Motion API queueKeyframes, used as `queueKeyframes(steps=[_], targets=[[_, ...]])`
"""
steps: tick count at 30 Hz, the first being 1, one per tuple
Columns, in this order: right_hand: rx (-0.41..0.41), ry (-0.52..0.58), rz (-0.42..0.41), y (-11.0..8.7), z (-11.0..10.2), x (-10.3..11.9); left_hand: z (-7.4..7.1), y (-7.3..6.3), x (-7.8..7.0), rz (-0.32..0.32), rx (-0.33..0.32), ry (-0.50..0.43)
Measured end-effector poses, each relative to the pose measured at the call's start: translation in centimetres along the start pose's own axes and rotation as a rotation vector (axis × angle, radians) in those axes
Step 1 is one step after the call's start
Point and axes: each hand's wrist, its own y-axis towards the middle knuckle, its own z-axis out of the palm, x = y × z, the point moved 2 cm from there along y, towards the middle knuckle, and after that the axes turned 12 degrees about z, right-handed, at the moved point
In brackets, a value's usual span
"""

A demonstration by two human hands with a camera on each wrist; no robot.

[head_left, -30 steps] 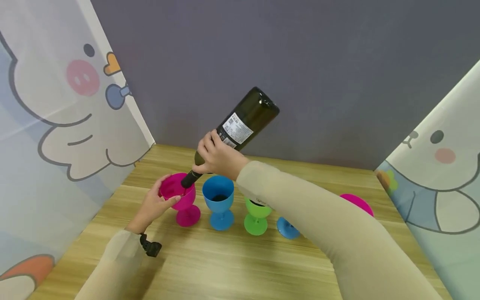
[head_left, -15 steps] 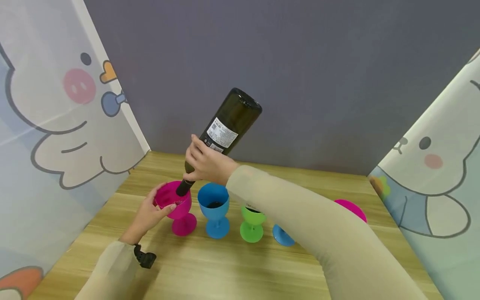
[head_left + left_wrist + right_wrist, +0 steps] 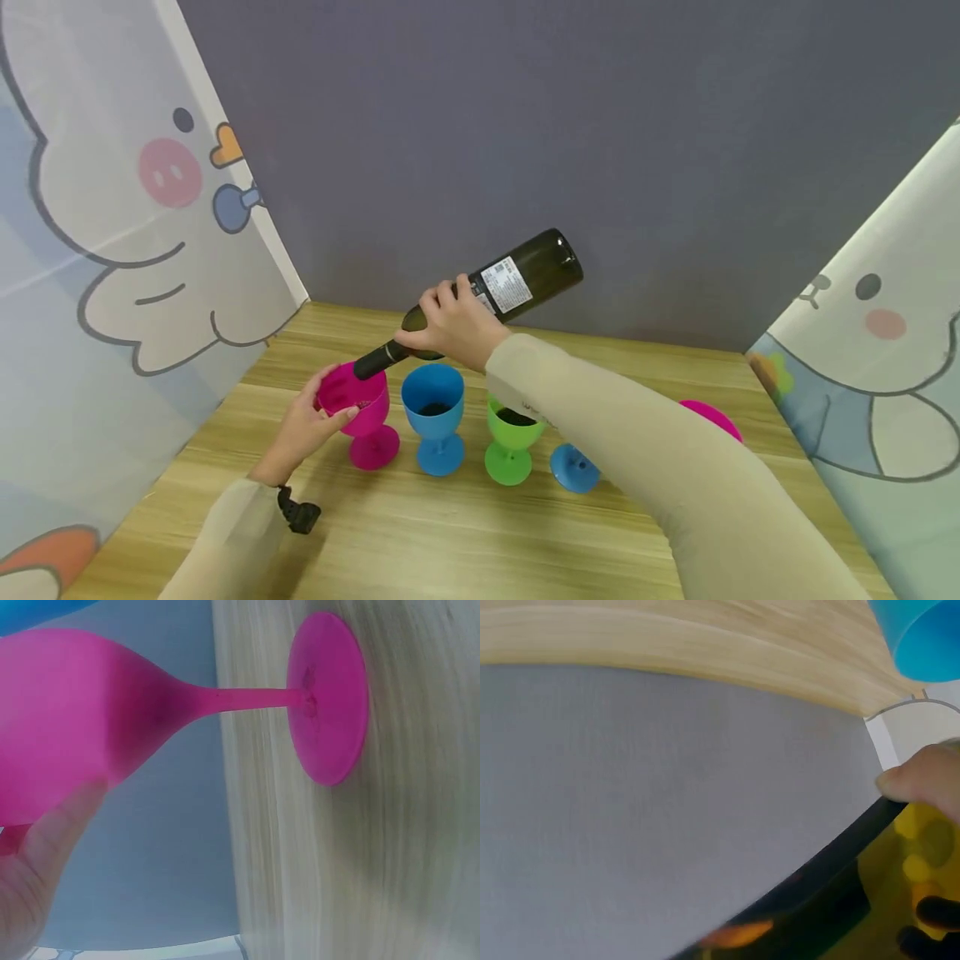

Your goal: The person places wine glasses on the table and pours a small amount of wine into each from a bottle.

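Note:
My left hand (image 3: 303,429) holds the bowl of a pink goblet (image 3: 375,417), thumb on the near side and fingers round the left. In the left wrist view the goblet's foot (image 3: 330,697) stands on the wooden table. My right hand (image 3: 461,321) grips a dark green wine bottle (image 3: 543,271) by its shoulder, the bottle tilted with its base up to the right. The bottle's black neck (image 3: 378,360) points into the pink goblet's mouth. Beside that goblet stands a blue goblet (image 3: 435,417) with dark contents. The right wrist view shows the bottle's side (image 3: 840,900) close up.
A green goblet (image 3: 510,442) with dark contents stands right of the blue one. The foot of another blue goblet (image 3: 575,468) and a pink rim (image 3: 712,417) show around the right sleeve (image 3: 637,433). A grey wall (image 3: 600,125) rises behind the table (image 3: 420,542).
The bottle has tipped from steep to flatter, its base swinging down and to the right, with the neck still at the pink goblet. The left hand keeps its hold on the goblet.

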Motion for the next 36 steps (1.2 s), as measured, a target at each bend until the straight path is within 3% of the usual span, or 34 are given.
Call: queueKeyframes(steps=[5,9,18,24,29,36], targets=[[0.058,0.152,0.042,-0.2,0.0,-0.1,-0.2,-0.2,-0.1,-0.039,0.015,-0.076],[0.093,0.205,0.022,0.0,-0.2,-0.4,-0.9,-0.2,-0.5,-0.043,-0.008,-0.108],[0.292,0.413,0.094,0.0,-0.3,-2.4,-1.5,0.8,-0.8,-0.072,0.031,-0.156],[0.381,0.545,0.172,-1.3,-0.1,-3.9,-1.8,0.9,-0.8,-0.100,0.036,-0.155],[0.451,0.567,0.213,-2.8,0.3,-5.4,-1.9,0.9,-0.7,-0.103,0.036,-0.143],[0.422,0.628,0.291,-5.8,1.0,-7.7,-1.7,1.0,-0.9,-0.086,0.036,-0.134]])
